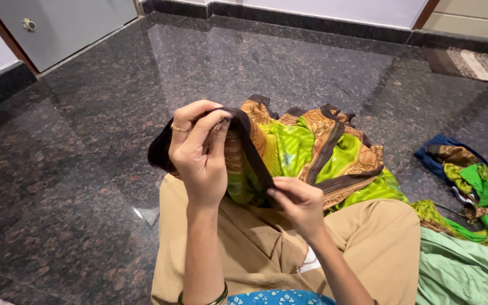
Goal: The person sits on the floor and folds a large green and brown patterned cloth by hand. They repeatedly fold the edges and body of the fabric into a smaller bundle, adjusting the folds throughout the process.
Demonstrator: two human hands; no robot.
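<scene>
left hand (199, 152) pinching the brown edge of a green and orange cloth (306, 152) up high, right hand (297, 203) gripping that same edge lower down, dark stone floor (86, 141) underneath

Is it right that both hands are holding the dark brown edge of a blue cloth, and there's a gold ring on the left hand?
Not quite: the cloth is green and orange, not blue. The head view shows the left hand and right hand both pinching its dark brown edge, and the gold ring is there.
</scene>
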